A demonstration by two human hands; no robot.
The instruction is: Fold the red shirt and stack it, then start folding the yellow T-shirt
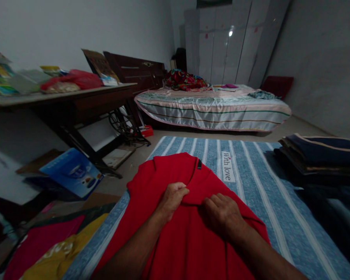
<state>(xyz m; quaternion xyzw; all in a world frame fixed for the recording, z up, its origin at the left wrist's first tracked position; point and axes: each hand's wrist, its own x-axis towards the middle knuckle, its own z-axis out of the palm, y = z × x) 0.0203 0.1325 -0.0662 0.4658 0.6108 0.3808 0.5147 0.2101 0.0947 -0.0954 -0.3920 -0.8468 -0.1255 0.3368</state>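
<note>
A red shirt (pixel 163 171) lies spread over a blue striped bedsheet (pixel 198 144), its neckline towards the far side with a small black label at the collar. My left hand (pixel 173 196) pinches the left part of the neckline between thumb and fingers. On the other side of the neck opening, my right hand (pixel 223 212) has its fingers curled over the collar's front edge. Between the two hands the edge of the cloth runs nearly straight. The lower part of the shirt passes under my forearms and out of view.
Folded dark clothes (pixel 323 155) are stacked at the right. Lower left lie a yellow garment (pixel 64 252) and a magenta one (pixel 43 241), near a blue box (pixel 72 173). A sewing-machine table (pixel 99 93) stands left; a second bed (pixel 216 112) and wardrobe (pixel 218 46) are beyond.
</note>
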